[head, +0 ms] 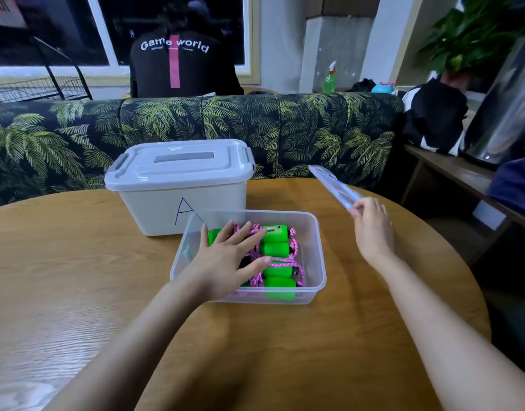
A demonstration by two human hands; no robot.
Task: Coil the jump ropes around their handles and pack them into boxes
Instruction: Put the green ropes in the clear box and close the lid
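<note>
Left hand (228,256) lies flat, fingers spread, pressing the ropes (277,250) in the box (321,253). Right hand (372,229) pinches the lid (334,186) by its near end, its long axis slanting toward the table's far edge.

I read two things. Black shirt (154,69) on the person behind the sofa: "Game world" in white across the back (smaller line under it is too fine to read). White lidded box (148,209): handwritten blue "A" on its front wall. Red sign (3,7) top left and sticker on green handle (274,232): illegible.
</note>
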